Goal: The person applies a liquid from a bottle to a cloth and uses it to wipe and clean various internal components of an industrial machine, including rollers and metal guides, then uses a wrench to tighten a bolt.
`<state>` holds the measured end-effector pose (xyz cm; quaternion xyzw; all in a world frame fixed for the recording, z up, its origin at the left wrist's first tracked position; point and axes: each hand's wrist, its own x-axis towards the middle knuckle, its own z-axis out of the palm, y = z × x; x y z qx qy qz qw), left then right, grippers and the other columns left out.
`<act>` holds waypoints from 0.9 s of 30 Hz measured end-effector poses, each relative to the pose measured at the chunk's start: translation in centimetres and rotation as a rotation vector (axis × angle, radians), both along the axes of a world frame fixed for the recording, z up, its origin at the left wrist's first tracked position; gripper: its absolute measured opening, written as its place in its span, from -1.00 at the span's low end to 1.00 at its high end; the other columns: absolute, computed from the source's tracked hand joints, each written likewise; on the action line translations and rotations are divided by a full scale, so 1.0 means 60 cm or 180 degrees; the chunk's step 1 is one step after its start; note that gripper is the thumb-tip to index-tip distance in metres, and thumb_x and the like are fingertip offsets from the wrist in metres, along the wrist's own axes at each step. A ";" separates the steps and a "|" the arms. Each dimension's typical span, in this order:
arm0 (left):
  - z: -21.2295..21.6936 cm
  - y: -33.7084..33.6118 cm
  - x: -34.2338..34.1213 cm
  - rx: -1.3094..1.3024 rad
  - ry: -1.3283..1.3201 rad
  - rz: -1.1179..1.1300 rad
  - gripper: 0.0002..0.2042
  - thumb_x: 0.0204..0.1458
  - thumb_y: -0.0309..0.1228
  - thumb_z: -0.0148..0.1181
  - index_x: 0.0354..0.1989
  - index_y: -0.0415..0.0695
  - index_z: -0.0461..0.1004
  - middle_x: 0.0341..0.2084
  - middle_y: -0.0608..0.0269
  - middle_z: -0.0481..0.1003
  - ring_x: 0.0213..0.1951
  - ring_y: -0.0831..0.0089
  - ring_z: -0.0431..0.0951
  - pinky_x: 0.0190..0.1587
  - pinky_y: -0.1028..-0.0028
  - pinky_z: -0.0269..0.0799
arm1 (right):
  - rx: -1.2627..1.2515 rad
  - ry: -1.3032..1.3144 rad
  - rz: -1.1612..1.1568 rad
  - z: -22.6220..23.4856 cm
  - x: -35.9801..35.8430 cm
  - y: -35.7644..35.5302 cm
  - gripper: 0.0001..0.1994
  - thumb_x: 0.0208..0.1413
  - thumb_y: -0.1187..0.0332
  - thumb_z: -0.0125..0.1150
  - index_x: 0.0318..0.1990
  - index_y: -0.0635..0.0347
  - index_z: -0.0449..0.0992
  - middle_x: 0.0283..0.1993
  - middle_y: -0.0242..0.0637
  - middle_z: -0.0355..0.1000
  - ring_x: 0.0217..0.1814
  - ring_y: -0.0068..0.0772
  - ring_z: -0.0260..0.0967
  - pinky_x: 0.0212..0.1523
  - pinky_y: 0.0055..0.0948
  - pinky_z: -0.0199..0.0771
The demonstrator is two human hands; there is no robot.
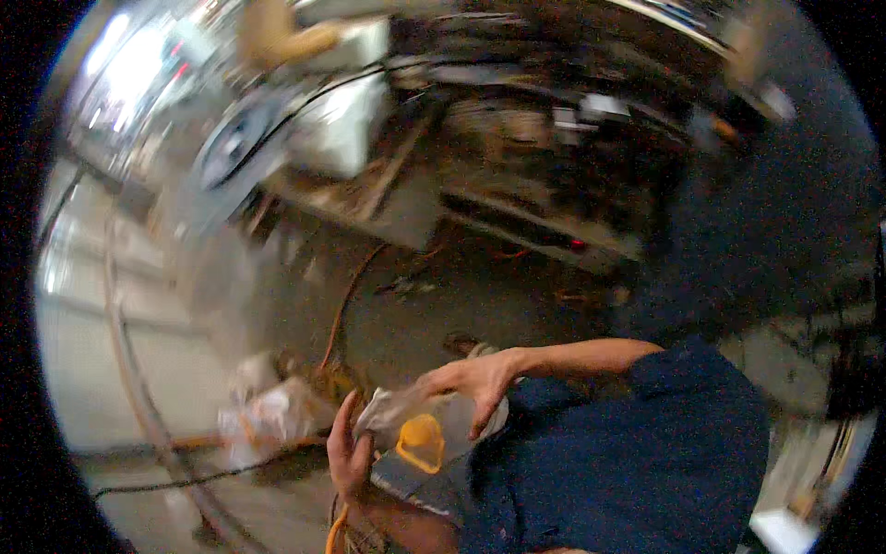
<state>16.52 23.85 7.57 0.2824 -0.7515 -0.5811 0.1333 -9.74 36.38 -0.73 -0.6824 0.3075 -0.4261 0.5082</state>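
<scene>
A pale, crumpled sheet or bag is in front of my body, between my two hands. Its exact kind is blurred. My left hand is closed on its left edge, with the fingers pointing up. My right hand reaches in from the right and curves over its upper edge, thumb hanging down in front. A yellow piece with a rounded top and an open loop below shows against the pale material. How it is attached there, I cannot tell.
White and clear plastic bags lie beyond my left hand. An orange cable runs over the dark floor, and a yellow-orange hose hangs below my left wrist. A cluttered bench stands ahead, beside a round grey wheel-like part.
</scene>
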 end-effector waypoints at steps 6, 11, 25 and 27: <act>0.047 -0.306 0.049 0.0517 0.0100 0.1051 -0.39 -0.08 -0.60 0.07 0.28 -0.29 0.26 0.20 0.11 0.36 0.20 0.33 0.36 0.28 0.38 0.16 | -0.0541 0.0321 0.0263 0.066 0.011 -0.401 -0.08 -0.38 0.02 0.57 0.22 0.17 0.30 0.40 0.05 0.01 0.46 0.06 -0.06 0.40 -0.09 0.04; 0.047 -0.540 0.088 0.0446 0.0203 0.1915 -0.36 -0.13 -0.71 -0.09 0.27 -0.28 0.27 0.22 0.08 0.35 0.25 0.29 0.33 0.31 0.34 0.15 | -0.0578 0.0252 0.1034 0.086 0.049 -0.749 -0.09 -0.40 0.08 0.60 0.23 0.11 0.32 0.51 0.07 -0.33 0.53 0.13 -0.24 0.44 -0.04 -0.05; -0.050 -1.442 0.334 0.1189 0.2776 0.2787 -0.32 -0.08 -0.32 0.40 0.22 -0.32 0.27 -0.12 -0.03 0.54 -0.08 0.17 0.57 0.02 0.25 0.52 | -0.0633 0.0581 0.1360 0.122 0.320 -1.686 -0.05 -0.37 0.03 0.55 0.23 0.24 0.23 0.23 0.01 0.20 0.34 0.03 0.11 0.37 -0.12 0.08; -0.065 -1.547 0.341 0.1415 0.2680 0.2981 -0.36 -0.06 -0.32 0.39 0.20 -0.32 0.29 -0.11 -0.02 0.54 -0.08 0.18 0.57 0.01 0.26 0.53 | -0.0512 0.0736 0.1241 0.201 0.311 -1.810 -0.07 -0.37 0.05 0.54 0.22 0.22 0.25 0.24 0.02 0.20 0.35 0.04 0.10 0.37 -0.13 0.08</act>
